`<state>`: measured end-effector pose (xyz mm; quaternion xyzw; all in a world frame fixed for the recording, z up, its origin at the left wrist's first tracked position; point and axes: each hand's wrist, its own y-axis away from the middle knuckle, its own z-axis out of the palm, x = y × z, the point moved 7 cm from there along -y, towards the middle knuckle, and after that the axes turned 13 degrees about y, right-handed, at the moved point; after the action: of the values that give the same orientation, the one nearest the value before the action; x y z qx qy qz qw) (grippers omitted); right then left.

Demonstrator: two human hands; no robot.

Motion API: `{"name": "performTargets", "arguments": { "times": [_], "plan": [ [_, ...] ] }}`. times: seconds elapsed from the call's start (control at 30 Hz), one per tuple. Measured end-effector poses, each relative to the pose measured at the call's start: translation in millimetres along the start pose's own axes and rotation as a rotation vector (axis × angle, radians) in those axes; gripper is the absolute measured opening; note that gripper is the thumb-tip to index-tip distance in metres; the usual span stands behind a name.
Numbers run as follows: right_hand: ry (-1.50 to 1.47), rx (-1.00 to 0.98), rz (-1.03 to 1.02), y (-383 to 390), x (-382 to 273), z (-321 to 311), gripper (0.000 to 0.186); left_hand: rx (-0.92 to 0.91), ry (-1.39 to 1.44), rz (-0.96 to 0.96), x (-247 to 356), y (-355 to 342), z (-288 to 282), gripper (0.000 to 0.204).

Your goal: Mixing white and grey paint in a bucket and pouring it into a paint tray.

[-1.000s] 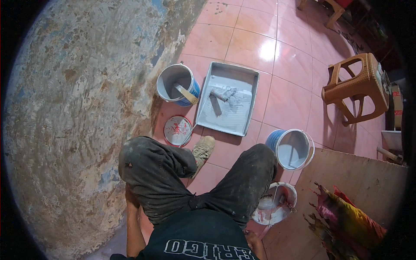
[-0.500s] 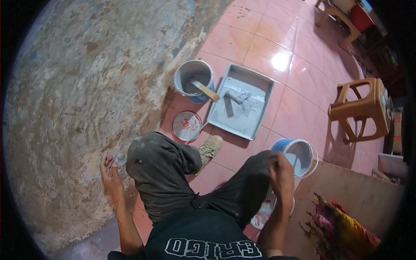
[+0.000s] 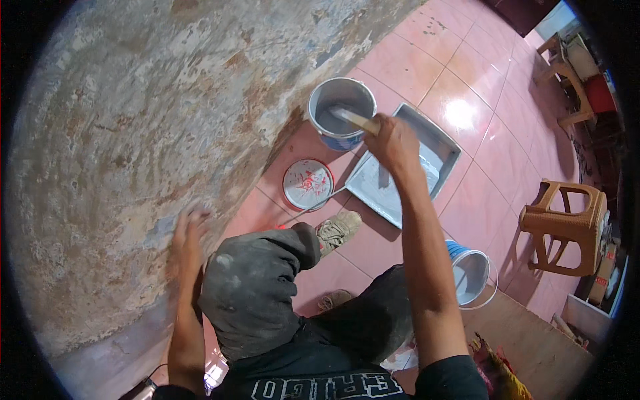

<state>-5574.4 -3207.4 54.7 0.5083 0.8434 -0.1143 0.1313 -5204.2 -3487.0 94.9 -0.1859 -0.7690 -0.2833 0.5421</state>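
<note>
My right hand [image 3: 396, 143] is closed around the pale wooden end of a flat stick [image 3: 360, 121]. Its other, whitish end reaches into a blue-and-white paint bucket [image 3: 342, 142] holding grey paint. Below that hand lies a grey paint tray [image 3: 440, 130], partly hidden by my forearm, with light grey paint in it. My left hand [image 3: 189, 233] is by the rough, patchy wall [image 3: 147, 147], fingers outstretched and blurred, holding nothing; whether it touches the wall I cannot tell. A red-rimmed white lid [image 3: 308, 185] lies below the bucket, and a thin grey rod [image 3: 325, 200] runs from the tray to it.
A second blue bucket [image 3: 470, 275] with a wire handle stands tilted in view at my right. Beyond it is a brown plastic stool [image 3: 567, 227]. A brown board [image 3: 533, 330] and colourful cloth [image 3: 500, 373] lie at lower right. Pink tiles [image 3: 480, 190] cover the floor.
My right hand has moved up and forward from beside my right knee and taken hold of the wooden stick. My left hand has risen slightly along the wall. The view has shifted.
</note>
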Motion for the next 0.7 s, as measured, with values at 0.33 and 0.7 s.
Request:
{"name": "performTargets", "arguments": {
  "times": [0.33, 0.7],
  "plan": [
    [0.184, 0.055, -0.277, -4.2, -21.1, -5.3, 0.014, -0.509, 0.078, -0.326, -93.1, -137.9, 272.6, 0.062],
    [0.251, 0.001, -0.180, 3.3, 46.0, -10.1, 0.016, -0.424, 0.204, -0.225, -99.0, -191.4, 350.7, 0.044]
  ]
}}
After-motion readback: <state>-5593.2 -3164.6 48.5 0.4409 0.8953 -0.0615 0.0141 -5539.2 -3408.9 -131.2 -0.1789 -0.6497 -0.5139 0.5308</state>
